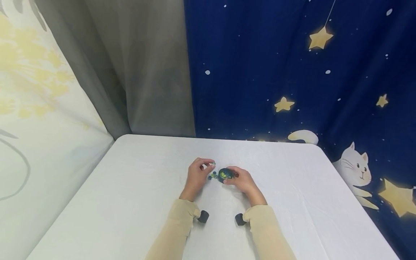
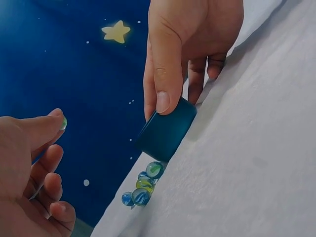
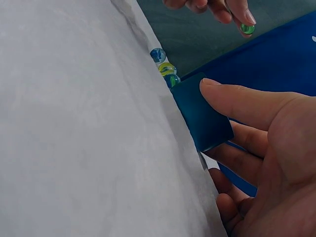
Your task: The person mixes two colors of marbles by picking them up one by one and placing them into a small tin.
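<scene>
My left hand [image 1: 195,177] pinches a small green glass marble [image 3: 247,29] between thumb and forefinger, held above the table. A small cluster of loose marbles [image 2: 144,185], blue, green and yellow-swirled, lies on the white cloth between my hands. My right hand [image 1: 244,181] grips a short, round, dark teal cup [image 2: 170,131] by its side, thumb on one side and fingers on the other. Yellow-green marbles show inside the cup from above. The cup stands on the table right beside the loose marbles.
A white cloth covers the table [image 1: 130,202]. Behind it hang a grey curtain [image 1: 156,72] and a dark blue star-patterned curtain [image 1: 247,72]. Black wrist cameras sit at the left sleeve [image 1: 182,213] and the right sleeve [image 1: 264,220].
</scene>
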{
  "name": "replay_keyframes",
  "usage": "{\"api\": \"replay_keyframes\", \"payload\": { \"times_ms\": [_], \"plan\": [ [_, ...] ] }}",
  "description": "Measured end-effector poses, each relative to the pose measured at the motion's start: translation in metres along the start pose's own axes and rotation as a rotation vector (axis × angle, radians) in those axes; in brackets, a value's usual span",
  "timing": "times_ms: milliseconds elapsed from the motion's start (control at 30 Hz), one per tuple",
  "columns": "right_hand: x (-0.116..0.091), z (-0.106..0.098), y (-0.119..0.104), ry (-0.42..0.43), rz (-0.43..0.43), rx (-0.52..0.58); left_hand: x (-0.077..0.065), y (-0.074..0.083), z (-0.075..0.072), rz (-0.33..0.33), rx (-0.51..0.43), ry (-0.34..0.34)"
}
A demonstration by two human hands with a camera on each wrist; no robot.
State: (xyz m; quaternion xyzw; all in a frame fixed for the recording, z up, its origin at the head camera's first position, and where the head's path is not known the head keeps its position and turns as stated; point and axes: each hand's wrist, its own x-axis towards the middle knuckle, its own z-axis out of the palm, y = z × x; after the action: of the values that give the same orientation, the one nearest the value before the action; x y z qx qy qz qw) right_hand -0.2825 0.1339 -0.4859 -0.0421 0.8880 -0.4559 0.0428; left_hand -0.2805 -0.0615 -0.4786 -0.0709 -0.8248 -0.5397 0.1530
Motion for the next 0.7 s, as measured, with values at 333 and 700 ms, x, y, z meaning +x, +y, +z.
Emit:
{"api": "replay_keyframes", "payload": {
  "times_ms": [333, 700],
  "plan": [
    [-0.0004, 0.0006, 0.0025, 0.001, 0.002, 0.005, -0.0022, 0.0019, 0.0019, 0.008, -0.019, 0.006],
    [-0.0038, -0.0016, -0.0031, 0.008, -0.007, -0.001, -0.0016, 0.0036, 0.0020, 0.007, -0.022, 0.021]
  ]
}}
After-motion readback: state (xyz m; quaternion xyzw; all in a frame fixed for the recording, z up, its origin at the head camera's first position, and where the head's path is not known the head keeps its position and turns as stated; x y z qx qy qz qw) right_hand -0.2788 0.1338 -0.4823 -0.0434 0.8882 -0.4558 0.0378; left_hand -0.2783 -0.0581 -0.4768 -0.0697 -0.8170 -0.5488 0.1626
